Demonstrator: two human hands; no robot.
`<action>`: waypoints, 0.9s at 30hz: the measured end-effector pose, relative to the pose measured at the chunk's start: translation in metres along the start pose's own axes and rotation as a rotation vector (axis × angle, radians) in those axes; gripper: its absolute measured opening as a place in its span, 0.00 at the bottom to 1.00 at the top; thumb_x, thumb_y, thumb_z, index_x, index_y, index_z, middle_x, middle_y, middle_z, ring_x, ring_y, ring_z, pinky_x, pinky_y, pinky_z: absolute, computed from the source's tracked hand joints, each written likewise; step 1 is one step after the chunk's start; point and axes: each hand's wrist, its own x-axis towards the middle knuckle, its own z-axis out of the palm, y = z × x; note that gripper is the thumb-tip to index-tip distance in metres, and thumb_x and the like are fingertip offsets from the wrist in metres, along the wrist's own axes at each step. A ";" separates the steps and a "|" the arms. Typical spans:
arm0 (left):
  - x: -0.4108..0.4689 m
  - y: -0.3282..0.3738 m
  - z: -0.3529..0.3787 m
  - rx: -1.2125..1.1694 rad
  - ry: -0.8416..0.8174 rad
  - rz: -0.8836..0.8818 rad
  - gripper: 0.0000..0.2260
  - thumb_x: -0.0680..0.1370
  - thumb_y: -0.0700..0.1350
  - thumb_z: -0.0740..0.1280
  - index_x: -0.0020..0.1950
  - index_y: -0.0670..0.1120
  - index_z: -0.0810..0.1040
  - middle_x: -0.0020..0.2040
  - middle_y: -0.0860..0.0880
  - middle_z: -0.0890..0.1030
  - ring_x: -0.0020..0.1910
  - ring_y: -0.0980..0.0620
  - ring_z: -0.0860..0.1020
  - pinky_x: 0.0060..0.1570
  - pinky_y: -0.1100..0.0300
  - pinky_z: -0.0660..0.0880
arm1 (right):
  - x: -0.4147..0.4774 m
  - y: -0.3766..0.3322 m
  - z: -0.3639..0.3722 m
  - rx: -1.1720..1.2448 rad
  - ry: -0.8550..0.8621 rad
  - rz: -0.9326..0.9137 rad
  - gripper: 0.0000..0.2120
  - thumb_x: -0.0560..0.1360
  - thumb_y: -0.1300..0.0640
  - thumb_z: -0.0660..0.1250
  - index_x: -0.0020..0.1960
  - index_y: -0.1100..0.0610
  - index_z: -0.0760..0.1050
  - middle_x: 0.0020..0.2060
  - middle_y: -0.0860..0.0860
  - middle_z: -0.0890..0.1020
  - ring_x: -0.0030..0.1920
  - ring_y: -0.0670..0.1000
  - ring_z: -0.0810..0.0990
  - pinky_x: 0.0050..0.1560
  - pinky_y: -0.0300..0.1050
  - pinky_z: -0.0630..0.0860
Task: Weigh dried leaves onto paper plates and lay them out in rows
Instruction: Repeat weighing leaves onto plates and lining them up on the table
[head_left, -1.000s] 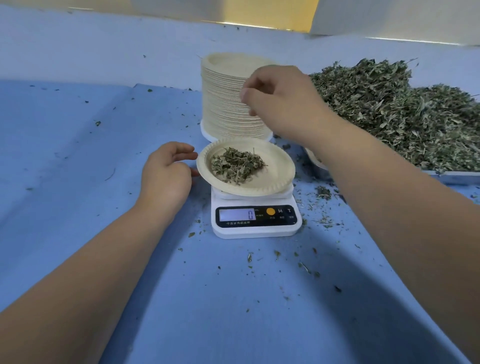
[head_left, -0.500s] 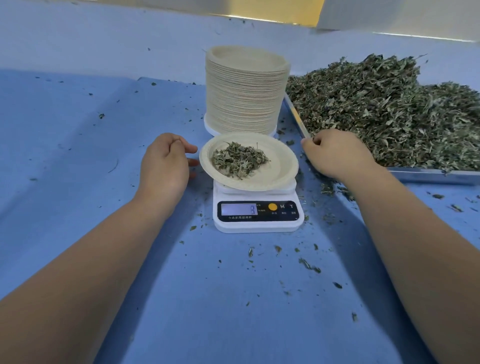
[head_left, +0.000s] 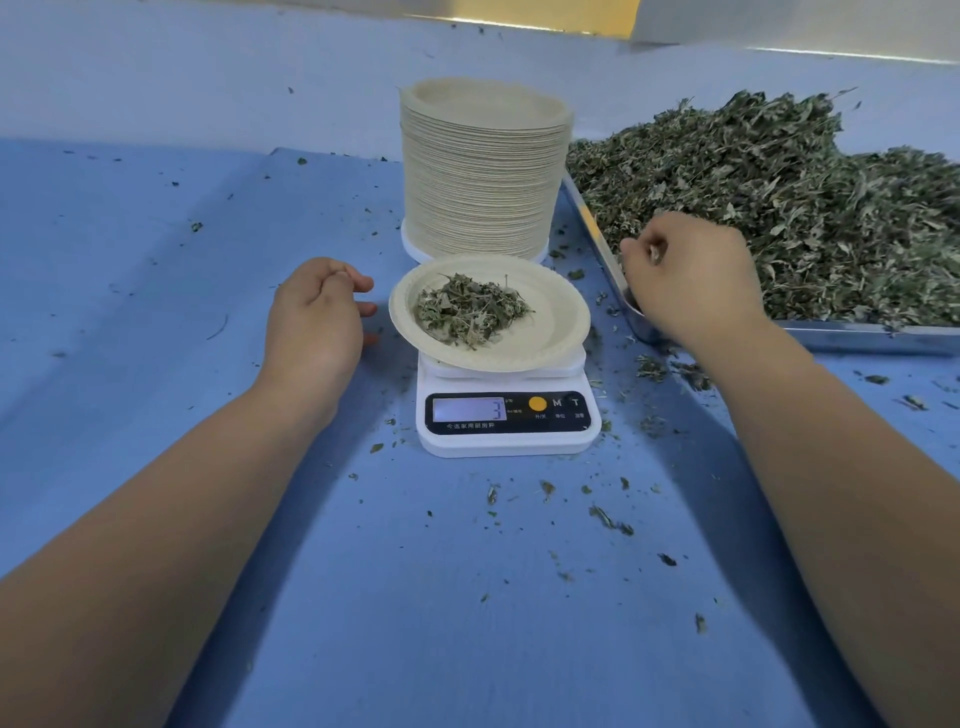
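Head view: the paper plate (head_left: 550, 322) of leaves sits on the scale (head_left: 506, 415). The left hand (head_left: 317, 322), loosely curled and empty, waits nearest at its nine o'clock; the right hand (head_left: 691, 280), fingers closed, grip unclear, rests at three o'clock on the tray (head_left: 857, 335).

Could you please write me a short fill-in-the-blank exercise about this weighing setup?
1. The paper plate holding leaves sits on the ____.
2. The scale display reads ____.
3. The plate stack stands directly ____ the scale.
4. The right hand rests at the corner of the metal ____.

Missing words: scale; 3; behind; tray
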 end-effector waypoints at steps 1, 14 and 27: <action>0.001 -0.001 0.000 0.000 0.000 0.002 0.13 0.81 0.41 0.55 0.44 0.51 0.77 0.57 0.50 0.82 0.54 0.47 0.83 0.34 0.63 0.76 | 0.000 0.001 -0.001 0.019 0.031 -0.013 0.13 0.81 0.47 0.64 0.42 0.53 0.74 0.29 0.48 0.74 0.30 0.51 0.74 0.31 0.43 0.67; 0.003 -0.006 0.001 0.013 -0.020 0.021 0.12 0.78 0.42 0.55 0.44 0.49 0.79 0.57 0.47 0.82 0.52 0.48 0.84 0.40 0.57 0.77 | -0.001 0.002 -0.003 0.023 0.060 -0.030 0.14 0.82 0.46 0.64 0.43 0.54 0.77 0.30 0.50 0.76 0.29 0.52 0.74 0.33 0.45 0.71; 0.005 -0.010 0.003 0.048 -0.079 0.065 0.12 0.77 0.48 0.56 0.40 0.54 0.78 0.53 0.48 0.84 0.42 0.54 0.84 0.44 0.50 0.76 | -0.024 -0.104 -0.009 0.374 -0.088 -0.348 0.11 0.80 0.46 0.67 0.49 0.53 0.81 0.36 0.41 0.80 0.39 0.42 0.79 0.45 0.46 0.79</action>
